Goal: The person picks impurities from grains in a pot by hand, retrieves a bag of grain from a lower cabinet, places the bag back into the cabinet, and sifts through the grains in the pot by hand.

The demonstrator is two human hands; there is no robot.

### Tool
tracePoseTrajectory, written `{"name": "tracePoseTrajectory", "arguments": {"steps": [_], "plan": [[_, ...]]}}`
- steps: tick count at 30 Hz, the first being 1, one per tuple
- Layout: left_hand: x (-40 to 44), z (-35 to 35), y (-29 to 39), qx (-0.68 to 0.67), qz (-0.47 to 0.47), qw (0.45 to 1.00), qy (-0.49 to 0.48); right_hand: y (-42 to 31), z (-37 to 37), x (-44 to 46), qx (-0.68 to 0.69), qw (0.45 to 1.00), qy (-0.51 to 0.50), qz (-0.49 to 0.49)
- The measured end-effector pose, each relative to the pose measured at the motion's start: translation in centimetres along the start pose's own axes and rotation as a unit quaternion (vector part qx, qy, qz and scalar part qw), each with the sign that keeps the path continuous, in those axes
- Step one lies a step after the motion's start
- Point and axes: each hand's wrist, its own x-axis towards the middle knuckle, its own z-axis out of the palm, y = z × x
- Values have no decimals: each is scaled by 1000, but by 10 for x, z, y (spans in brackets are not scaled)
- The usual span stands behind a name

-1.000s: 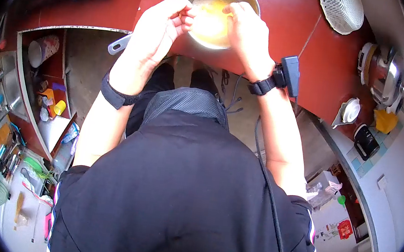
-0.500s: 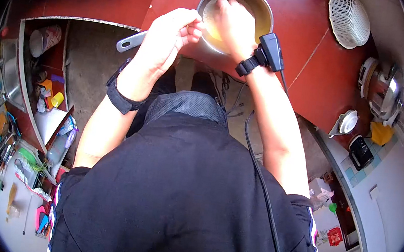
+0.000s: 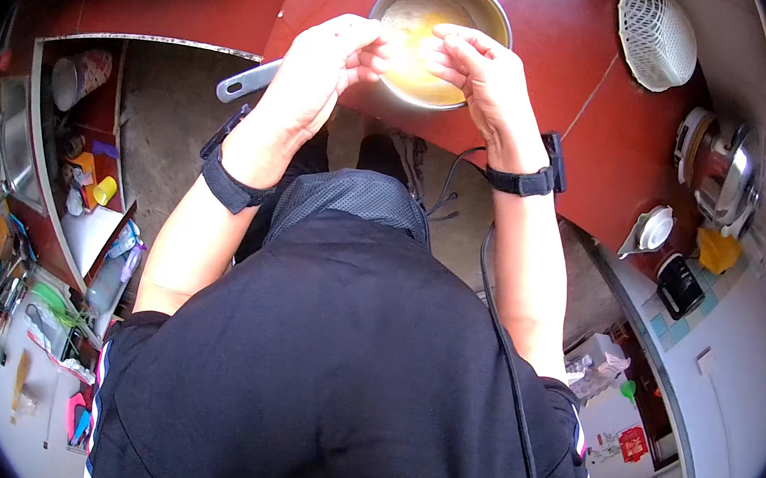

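Note:
A metal saucepan (image 3: 505, 24) with a grey handle (image 3: 248, 81) stands on the red surface. Inside it lies a yellowish liquid or batter (image 3: 411, 77) beside a pale, powdery-looking patch (image 3: 428, 6). My left hand (image 3: 328, 53) hovers at the pan's left rim, fingers curled in and thumb against them. Over the right part of the pan, my right hand (image 3: 482, 76) faces it with thumb and fingertips pinched together. A small gap separates the two hands. Whatever the fingertips hold, if anything, is too small to make out.
On the red tabletop (image 3: 550, 98) a white plastic basket (image 3: 657, 39) lies at the right. Farther right are a glass-lidded pot (image 3: 728, 179), a white bowl (image 3: 656, 230) and a black mug (image 3: 680, 287). A black cable (image 3: 508, 348) trails along my right arm.
My right hand has risen out of the pan and turned to face my left hand, fingers pinched. My left hand has stayed nearly still at the rim.

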Motion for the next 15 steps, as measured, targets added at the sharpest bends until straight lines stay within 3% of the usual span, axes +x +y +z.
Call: {"name": "tracePoseTrajectory", "arguments": {"steps": [7, 15], "plan": [[3, 1, 0, 16, -6, 1000, -2, -1, -2, -7, 107, 993, -50, -22], [2, 4, -1, 27, 0, 1000, -16, -3, -3, -8, 94, 994, -55, -20]]}}
